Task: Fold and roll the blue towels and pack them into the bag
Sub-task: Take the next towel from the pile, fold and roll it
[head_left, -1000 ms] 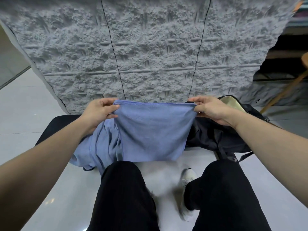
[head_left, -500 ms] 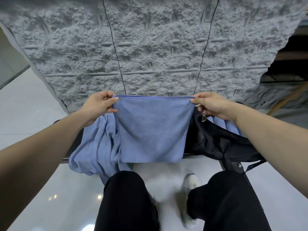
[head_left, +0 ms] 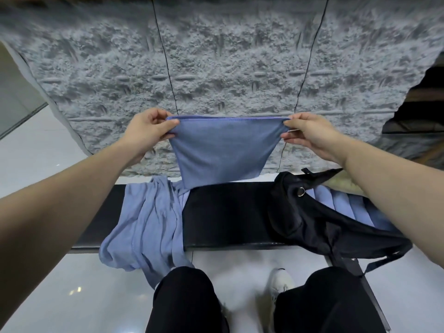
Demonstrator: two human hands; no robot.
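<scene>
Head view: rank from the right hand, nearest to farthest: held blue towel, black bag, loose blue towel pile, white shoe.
1. Held blue towel: its corner is pinched in the right hand.
2. Black bag: on the bench, below that hand.
3. Loose blue towel pile: bench's left end.
4. White shoe: on the floor, bottom of frame.

Folded blue towel [head_left: 222,150] aloft above bench

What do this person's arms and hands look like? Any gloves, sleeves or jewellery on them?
Both forearms are bare as far as the picture shows, with no sleeve in view. The left hand and the right hand wear no gloves, and no ring, watch or bracelet shows. Lower down, the legs are in black trousers.
</scene>
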